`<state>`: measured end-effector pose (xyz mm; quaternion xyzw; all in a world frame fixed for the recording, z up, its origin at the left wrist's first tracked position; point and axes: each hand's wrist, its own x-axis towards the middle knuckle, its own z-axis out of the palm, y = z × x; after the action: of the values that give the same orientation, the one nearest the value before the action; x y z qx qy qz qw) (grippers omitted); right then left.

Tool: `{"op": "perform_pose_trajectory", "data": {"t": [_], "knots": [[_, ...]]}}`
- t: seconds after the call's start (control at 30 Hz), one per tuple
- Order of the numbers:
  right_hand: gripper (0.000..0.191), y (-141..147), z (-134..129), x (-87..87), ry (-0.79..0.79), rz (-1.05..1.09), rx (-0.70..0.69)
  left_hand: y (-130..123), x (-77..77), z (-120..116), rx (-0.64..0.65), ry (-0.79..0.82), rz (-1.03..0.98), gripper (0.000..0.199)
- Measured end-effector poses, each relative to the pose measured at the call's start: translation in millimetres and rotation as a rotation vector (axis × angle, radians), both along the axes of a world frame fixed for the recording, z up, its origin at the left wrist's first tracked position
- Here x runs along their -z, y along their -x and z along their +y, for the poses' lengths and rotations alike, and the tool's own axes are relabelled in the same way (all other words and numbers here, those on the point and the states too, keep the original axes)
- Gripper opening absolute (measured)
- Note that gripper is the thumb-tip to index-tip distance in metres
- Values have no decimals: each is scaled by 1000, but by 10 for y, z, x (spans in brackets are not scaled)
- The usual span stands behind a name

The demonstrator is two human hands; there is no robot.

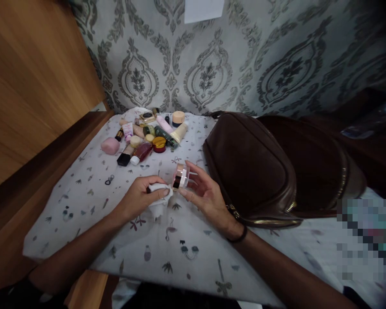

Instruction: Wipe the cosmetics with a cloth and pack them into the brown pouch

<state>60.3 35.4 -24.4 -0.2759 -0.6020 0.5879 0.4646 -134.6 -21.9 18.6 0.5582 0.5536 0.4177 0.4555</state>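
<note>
Grasps one small, clear-walled cylindrical jar [181, 176] with metallic trim in the fingers of the right hand [207, 195], above a white, motif-printed bench [209, 240]; pinches one crumpled white cloth [161, 197] in those of the left hand [140, 195], just beside the jar. Faces a grey, damask-patterned wall [207, 81], between one grained wooden panel [38, 86] and one smooth brown leather bag [247, 163]. Has near the hands more than a dozen cosmetics [143, 153], including one rounded pink object [110, 146] and one glossy burgundy bottle.

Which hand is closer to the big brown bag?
Right. The right hand is close beside the brown bag; the left hand is farther off, to the left of the small jar.
</note>
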Motion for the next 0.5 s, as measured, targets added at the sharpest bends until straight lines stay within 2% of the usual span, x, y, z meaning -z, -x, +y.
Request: {"op": "perform_pose_trajectory", "data": {"t": [0.2, 0.33, 0.5], "knots": [[65, -37, -26, -58, 83, -38, -78, -40, 15, -48, -39, -281, 179, 14], [53, -53, -38, -67, 56, -72, -105, -38, 29, -50, -78, -490, 267, 12], [45, -47, -46, -75, 78, -6, -182, -18, 40, -43, -102, -560, 326, 8]]}}
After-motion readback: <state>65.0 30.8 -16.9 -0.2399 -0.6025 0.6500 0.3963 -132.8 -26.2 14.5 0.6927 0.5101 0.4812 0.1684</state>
